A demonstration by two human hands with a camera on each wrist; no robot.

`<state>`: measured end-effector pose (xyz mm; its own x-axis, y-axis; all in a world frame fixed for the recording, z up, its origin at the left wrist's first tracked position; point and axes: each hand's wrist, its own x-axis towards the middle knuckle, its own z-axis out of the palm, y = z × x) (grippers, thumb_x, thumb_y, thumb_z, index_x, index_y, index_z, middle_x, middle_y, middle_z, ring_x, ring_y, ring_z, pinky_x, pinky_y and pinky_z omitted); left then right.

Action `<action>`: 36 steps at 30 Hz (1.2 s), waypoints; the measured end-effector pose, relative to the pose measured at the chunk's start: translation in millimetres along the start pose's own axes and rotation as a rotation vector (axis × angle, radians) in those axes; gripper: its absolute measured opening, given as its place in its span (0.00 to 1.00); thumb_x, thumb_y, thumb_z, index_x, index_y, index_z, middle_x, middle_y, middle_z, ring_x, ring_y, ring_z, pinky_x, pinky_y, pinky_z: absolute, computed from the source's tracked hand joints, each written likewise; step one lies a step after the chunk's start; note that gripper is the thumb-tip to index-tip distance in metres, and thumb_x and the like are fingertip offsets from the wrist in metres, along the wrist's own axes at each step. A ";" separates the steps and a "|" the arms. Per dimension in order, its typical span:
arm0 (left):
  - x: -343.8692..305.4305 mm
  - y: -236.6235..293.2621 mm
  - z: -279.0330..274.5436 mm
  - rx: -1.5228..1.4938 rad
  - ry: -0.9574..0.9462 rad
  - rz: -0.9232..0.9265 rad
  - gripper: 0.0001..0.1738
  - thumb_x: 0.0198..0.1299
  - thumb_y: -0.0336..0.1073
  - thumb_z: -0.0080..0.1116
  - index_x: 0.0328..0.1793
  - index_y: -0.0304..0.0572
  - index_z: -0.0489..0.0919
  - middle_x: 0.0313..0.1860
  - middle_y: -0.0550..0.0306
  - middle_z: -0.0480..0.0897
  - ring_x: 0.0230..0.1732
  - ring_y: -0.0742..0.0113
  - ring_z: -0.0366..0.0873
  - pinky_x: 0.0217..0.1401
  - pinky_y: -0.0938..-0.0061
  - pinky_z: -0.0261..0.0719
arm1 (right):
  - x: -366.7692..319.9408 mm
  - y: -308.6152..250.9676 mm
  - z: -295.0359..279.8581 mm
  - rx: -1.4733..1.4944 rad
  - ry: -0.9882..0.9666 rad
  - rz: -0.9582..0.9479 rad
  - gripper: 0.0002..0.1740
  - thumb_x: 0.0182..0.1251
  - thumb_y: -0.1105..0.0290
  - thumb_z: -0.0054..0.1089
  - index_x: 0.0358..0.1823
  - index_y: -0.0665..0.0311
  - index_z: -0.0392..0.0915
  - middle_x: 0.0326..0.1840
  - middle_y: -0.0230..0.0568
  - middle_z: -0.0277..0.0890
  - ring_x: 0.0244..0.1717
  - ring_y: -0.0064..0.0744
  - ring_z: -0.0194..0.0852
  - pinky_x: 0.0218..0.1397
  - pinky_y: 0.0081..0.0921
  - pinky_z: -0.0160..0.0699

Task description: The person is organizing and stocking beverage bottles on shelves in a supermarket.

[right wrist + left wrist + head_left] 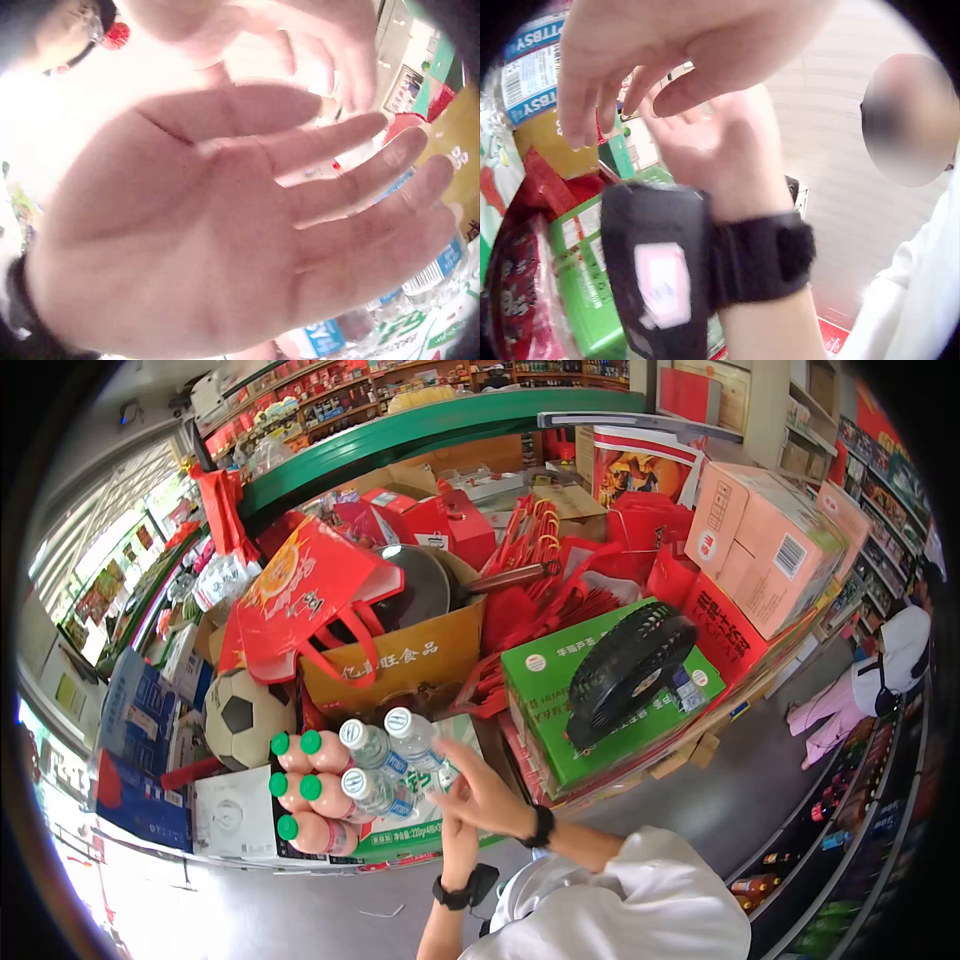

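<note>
My right hand [487, 797] is held out with its fingers straight, fingertips right at the nearest of three clear water bottles [372, 744] with white caps. It holds nothing; its bare palm fills the middle of the right wrist view. Just below it in the head view is my left hand [459, 838], partly covered by the right one. The left wrist view shows the left palm [724, 154] empty with relaxed fingers. Beside the water bottles stand several pink bottles [325, 835] with green caps. Both groups are on a white and green carton [400, 847] at the near edge.
A football [250, 720] sits left of a yellow carton [400, 660] holding a frying pan [415, 585]. On the right, a black round object [632, 675] lies on a green box [560, 660], with pink cartons [760, 550] behind. Another person [850, 685] is by the shelves.
</note>
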<state>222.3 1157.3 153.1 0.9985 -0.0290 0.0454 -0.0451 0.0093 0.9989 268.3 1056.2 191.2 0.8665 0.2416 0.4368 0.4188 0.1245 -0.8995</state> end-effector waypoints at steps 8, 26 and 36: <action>4.2 85.9 78.9 0.031 -0.120 0.206 0.34 0.56 0.26 0.56 0.68 0.33 0.57 0.63 0.44 0.67 0.65 0.59 0.64 0.66 0.68 0.60 | -59.7 -64.7 -145.2 -0.246 0.202 -0.827 0.13 0.55 0.74 0.56 0.44 0.63 0.72 0.49 0.50 0.72 0.50 0.46 0.71 0.49 0.42 0.73; -19.1 63.4 183.1 0.726 0.273 0.463 0.27 0.54 0.39 0.62 0.56 0.31 0.69 0.50 0.42 0.74 0.51 0.45 0.72 0.53 0.63 0.71 | -114.7 -75.4 -242.4 -0.242 0.050 -0.014 0.53 0.60 0.67 0.60 0.72 0.67 0.24 0.75 0.61 0.27 0.74 0.55 0.32 0.72 0.41 0.35; -24.5 40.1 204.4 0.744 0.379 0.450 0.27 0.58 0.41 0.57 0.60 0.32 0.68 0.59 0.39 0.70 0.61 0.47 0.66 0.64 0.64 0.64 | -127.9 -80.7 -273.1 -0.290 -0.016 -0.065 0.53 0.62 0.73 0.57 0.72 0.64 0.20 0.72 0.69 0.33 0.72 0.59 0.40 0.71 0.44 0.44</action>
<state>190.0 954.1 193.6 0.8200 0.1502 0.5523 -0.3046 -0.7025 0.6432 197.9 752.5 206.1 0.8316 0.2577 0.4919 0.5358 -0.1393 -0.8328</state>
